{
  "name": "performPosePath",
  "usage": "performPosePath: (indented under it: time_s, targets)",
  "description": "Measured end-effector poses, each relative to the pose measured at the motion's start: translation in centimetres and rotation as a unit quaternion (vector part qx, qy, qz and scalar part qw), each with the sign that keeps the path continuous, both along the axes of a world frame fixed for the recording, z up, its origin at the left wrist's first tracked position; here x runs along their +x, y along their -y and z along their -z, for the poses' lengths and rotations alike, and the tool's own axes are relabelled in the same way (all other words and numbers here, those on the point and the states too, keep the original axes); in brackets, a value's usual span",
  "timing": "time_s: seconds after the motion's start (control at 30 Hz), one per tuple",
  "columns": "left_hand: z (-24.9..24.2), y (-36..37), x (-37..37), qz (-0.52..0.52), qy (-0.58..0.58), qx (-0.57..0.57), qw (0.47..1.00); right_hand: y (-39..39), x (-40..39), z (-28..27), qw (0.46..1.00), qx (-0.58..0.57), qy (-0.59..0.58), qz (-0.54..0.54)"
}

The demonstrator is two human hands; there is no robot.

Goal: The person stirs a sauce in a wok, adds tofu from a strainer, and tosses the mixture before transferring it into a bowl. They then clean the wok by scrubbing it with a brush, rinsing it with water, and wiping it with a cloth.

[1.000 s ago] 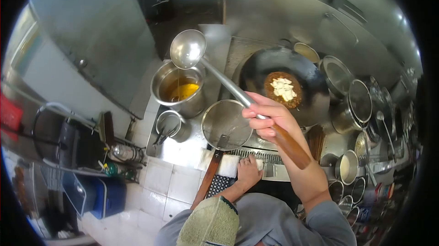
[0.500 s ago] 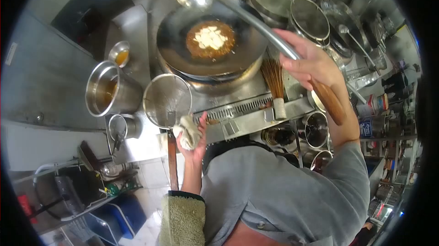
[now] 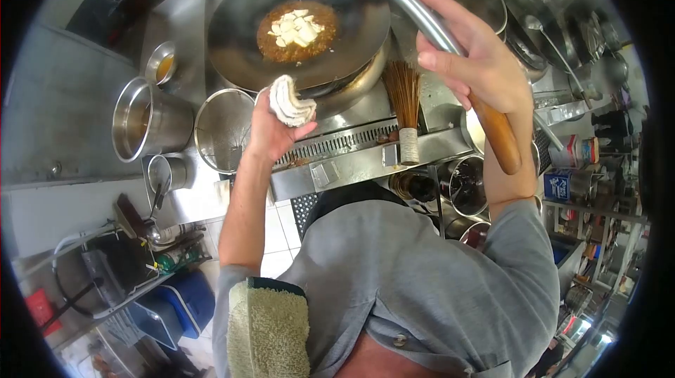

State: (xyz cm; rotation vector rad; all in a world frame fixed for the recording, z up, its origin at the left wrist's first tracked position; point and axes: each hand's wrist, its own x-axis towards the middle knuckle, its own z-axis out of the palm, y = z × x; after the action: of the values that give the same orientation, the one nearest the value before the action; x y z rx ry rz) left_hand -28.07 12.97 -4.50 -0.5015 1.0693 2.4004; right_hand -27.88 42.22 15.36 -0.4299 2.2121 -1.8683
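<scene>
A folded cloth is being gripped by the left hand at the wok rim — the ladle handle is being held tight by the right hand. The wok likely needs steadying next — gently.

A single head-worn camera looks steeply down with a wide fisheye view, close over the person's own chest and raised arms, facing the stove front and the wok beyond.

We record bright, even light; glare on the steel counter; strong fisheye bending with black corners; slight blur toward the rim.
</scene>
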Motion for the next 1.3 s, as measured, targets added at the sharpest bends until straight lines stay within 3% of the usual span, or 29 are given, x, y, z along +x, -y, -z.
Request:
performPosePath:
  time_s: [0.13, 0.2, 0.47, 0.5, 0.57, 0.6, 0.63, 0.7, 0.73, 0.77, 0.8, 0.83, 0.87, 0.97, 1.0, 1.03, 1.07, 1.1, 1.17, 1.2, 1.3]
  targets:
    - [0.9, -0.7, -2.1, 0.033, 0.050, -0.067, 0.996, -0.7, 0.4, 1.5, 0.998, 0.064, 0.012, -0.012]
    - [0.9, -1.1, -2.3, 0.003, 0.069, -0.078, 0.995, -0.7, 0.3, 2.4, 0.999, 0.036, -0.016, -0.015]
    - [-0.6, -1.9, -2.0, -0.037, 0.111, -0.023, 0.993, -2.6, -0.6, -0.8, 0.996, -0.004, 0.042, -0.074]
    - [1.1, -1.7, -2.8, -0.057, 0.103, 0.021, 0.993, -2.1, -0.9, 0.3, 0.993, 0.029, -0.091, -0.071]
    - [5.2, -1.9, -5.4, -0.064, 0.087, 0.085, 0.990, -1.8, -0.7, 1.3, 0.987, 0.089, -0.100, -0.092]
    - [6.7, -2.8, -6.3, -0.058, 0.082, 0.108, 0.989, -1.2, -0.4, 1.9, 0.984, 0.058, -0.144, -0.089]
    - [10.0, -3.8, -6.5, -0.045, -0.012, 0.128, 0.991, -0.7, -0.3, 2.5, 0.983, 0.027, -0.152, -0.103]
    - [7.6, -4.9, -4.3, -0.079, -0.014, 0.152, 0.985, -0.3, 0.7, 2.7, 0.978, 0.058, -0.166, -0.113]
    - [4.6, -4.8, -1.8, -0.124, 0.013, 0.125, 0.984, -0.6, 1.1, 2.9, 0.979, 0.059, -0.156, -0.121]
    - [5.9, -1.6, -0.2, -0.110, 0.005, 0.082, 0.991, -1.2, 2.1, 3.0, 0.984, 0.050, -0.124, -0.120]
    - [5.6, 1.5, 2.3, -0.051, -0.040, 0.107, 0.992, -1.8, 3.2, 3.0, 0.988, 0.045, -0.085, -0.121]
    - [3.8, 2.9, 4.9, -0.123, 0.016, 0.046, 0.991, -2.3, 4.5, 2.8, 0.991, 0.048, -0.041, -0.120]
    - [11.6, 10.8, 3.7, -0.123, -0.058, -0.145, 0.980, -2.3, 5.7, 2.3, 0.991, 0.057, -0.012, -0.121]
    - [7.6, 20.6, 5.2, 0.136, -0.225, -0.338, 0.904, -2.0, 8.9, 1.7, 0.991, 0.079, 0.024, -0.110]
    - [2.9, 19.6, 4.5, 0.205, -0.267, -0.332, 0.881, -1.6, 9.5, 2.1, 0.991, 0.083, 0.013, -0.101]
    - [-0.2, 17.1, 6.2, 0.063, -0.178, -0.247, 0.950, -1.2, 10.1, 2.5, 0.992, 0.088, 0.002, -0.092]
    - [-3.4, 15.6, 4.0, 0.044, 0.013, -0.147, 0.988, -0.8, 10.6, 2.9, 0.992, 0.092, -0.010, -0.082]
    - [2.4, 19.2, -0.7, 0.097, 0.037, 0.034, 0.994, -0.4, 11.2, 3.1, 0.993, 0.096, -0.006, -0.076]
    - [-0.1, 13.1, -0.7, 0.001, 0.074, -0.053, 0.996, 0.7, 12.1, 1.1, 0.985, 0.123, 0.090, -0.075]
    - [1.2, 11.9, -1.0, 0.012, 0.061, -0.032, 0.998, 1.3, 12.5, 0.0, 0.987, 0.114, 0.086, -0.072]
    - [6.3, 8.0, 0.2, -0.008, 0.034, 0.034, 0.999, 2.3, 11.3, 3.3, 0.992, 0.089, -0.069, -0.062]
